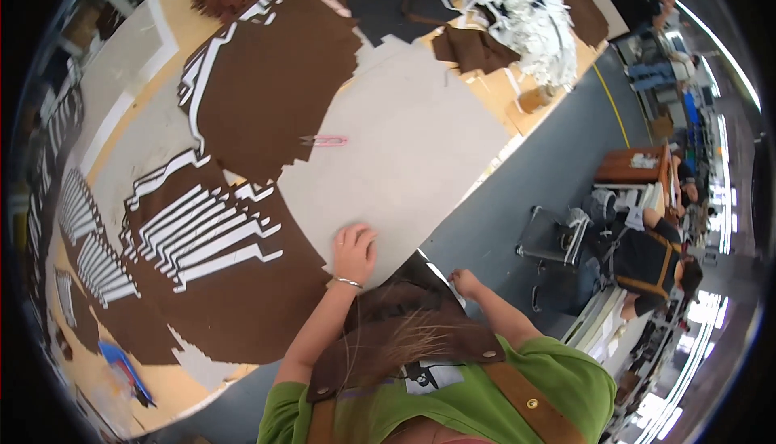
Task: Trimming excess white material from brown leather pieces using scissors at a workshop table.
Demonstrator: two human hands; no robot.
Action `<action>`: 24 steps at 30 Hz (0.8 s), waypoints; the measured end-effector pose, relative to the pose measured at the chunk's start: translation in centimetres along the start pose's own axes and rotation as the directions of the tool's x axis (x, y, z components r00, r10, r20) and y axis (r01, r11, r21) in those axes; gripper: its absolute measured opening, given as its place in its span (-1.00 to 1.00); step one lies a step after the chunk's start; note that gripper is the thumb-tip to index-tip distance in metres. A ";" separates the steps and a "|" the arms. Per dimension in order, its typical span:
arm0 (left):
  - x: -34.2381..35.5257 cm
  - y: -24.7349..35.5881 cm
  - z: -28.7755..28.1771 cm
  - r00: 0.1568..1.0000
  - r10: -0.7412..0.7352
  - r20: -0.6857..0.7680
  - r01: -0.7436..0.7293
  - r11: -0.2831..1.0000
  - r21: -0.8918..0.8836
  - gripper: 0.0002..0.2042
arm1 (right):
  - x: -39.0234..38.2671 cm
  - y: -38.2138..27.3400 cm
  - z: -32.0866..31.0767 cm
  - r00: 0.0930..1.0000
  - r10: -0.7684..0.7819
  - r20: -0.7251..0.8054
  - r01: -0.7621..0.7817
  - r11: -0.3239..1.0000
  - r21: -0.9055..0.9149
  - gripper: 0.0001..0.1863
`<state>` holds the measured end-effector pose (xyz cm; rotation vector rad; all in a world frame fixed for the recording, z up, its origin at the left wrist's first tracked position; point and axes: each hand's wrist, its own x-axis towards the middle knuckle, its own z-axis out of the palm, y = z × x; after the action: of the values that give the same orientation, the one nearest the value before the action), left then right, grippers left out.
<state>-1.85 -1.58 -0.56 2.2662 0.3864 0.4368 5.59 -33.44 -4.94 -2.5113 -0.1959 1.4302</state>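
Note:
My left hand lies on the near edge of a large grey sheet. Its fingers are slightly bent and rest on the surface, holding nothing. Just off the table edge, in front of my apron, my right hand is closed at the edge of a dark piece with a white strip. Its fingertips are partly hidden. Pink thread snips lie farther up, at the left edge of the grey sheet. To its left spread brown fabric pieces carrying rows of white zigzag strips.
A heap of white strips and a dark folded piece sit at the far side. A roll of tan tape is near the right edge. A blue tool lies at lower left. Rightward, a chair and a seated person.

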 end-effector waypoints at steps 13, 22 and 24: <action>0.0 0.1 1.3 0.997 0.042 0.070 -0.061 0.954 0.293 -0.73 | -6.3 8.0 3.0 0.955 0.256 -0.153 -0.217 0.948 0.232 -0.73; -0.9 -0.1 1.2 0.983 -0.062 0.173 -0.037 0.855 0.518 -0.74 | 7.0 14.0 -11.8 0.933 0.313 -0.177 -0.259 0.927 0.273 -0.36; -0.8 0.0 1.5 0.983 -0.089 0.163 -0.021 0.819 0.573 -0.74 | 8.7 13.7 -16.1 0.948 0.227 -0.222 -0.145 0.931 0.334 -0.35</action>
<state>-1.95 -2.90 -1.66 2.8544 0.5151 0.0843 23.81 -46.87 -8.04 -2.4615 0.3060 1.0749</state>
